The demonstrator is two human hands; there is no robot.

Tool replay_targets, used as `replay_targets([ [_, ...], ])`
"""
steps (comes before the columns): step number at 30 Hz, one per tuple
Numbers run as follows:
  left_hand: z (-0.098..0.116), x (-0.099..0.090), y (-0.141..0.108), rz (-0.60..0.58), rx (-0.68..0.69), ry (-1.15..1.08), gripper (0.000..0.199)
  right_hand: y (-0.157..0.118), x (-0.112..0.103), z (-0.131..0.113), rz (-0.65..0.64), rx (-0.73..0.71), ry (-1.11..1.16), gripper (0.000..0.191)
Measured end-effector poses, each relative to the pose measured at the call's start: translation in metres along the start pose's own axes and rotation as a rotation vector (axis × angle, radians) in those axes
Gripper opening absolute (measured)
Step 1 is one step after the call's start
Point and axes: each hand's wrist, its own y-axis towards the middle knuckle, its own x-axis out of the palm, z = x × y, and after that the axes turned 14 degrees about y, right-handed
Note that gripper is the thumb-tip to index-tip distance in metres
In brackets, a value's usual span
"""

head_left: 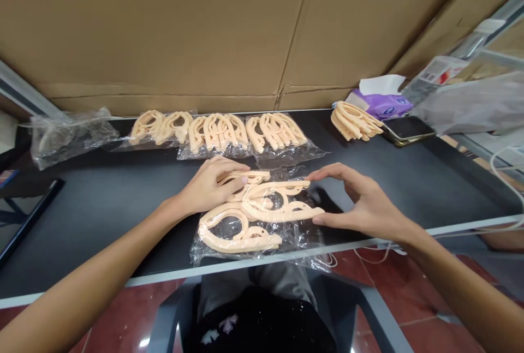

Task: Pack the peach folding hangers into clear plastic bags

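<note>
A clear plastic bag with several cream folding hangers (239,241) lies at the front edge of the black table. My left hand (216,184) has its fingers round the upper left hanger in the bag. Thumb and forefinger of my right hand (356,203) touch the right ends of the middle hanger (282,212), one at each tip, with a wide gap between them. Whether that middle hanger is inside the bag or on top of it, I cannot tell.
Bags of cream hangers (219,132) stand in a row along the back. A loose hanger stack (354,121), a purple tissue pack (382,103) and a phone (409,127) are at the back right. A crumpled plastic bag (73,135) lies at the left.
</note>
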Motion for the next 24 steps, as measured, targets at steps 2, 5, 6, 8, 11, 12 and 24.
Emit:
replay_targets([
  [2, 0.000, 0.000, 0.000, -0.003, 0.001, -0.002, 0.033, -0.001, 0.007, -0.003, 0.006, -0.027, 0.007, 0.050],
  [5, -0.002, -0.002, 0.000, -0.015, -0.004, -0.006, 0.035, 0.002, 0.026, -0.012, -0.013, -0.141, -0.005, 0.047],
  [6, -0.002, -0.003, 0.000, -0.018, -0.004, -0.009, 0.036, 0.003, 0.032, -0.015, -0.033, -0.181, -0.016, 0.045],
  [8, -0.003, -0.004, 0.000, -0.023, 0.002, -0.015, 0.036, 0.006, 0.043, -0.022, -0.073, -0.239, -0.031, 0.043],
  [11, -0.004, -0.004, 0.000, -0.026, 0.008, -0.011, 0.035, 0.008, 0.053, -0.029, -0.060, -0.245, -0.013, 0.044],
  [12, -0.004, -0.004, 0.000, -0.028, 0.007, -0.015, 0.035, 0.007, 0.055, -0.030, -0.042, -0.234, -0.002, 0.044],
  [24, -0.006, -0.003, 0.001, -0.051, -0.028, -0.053, 0.032, -0.015, 0.058, -0.029, -0.082, -0.164, 0.112, 0.022],
])
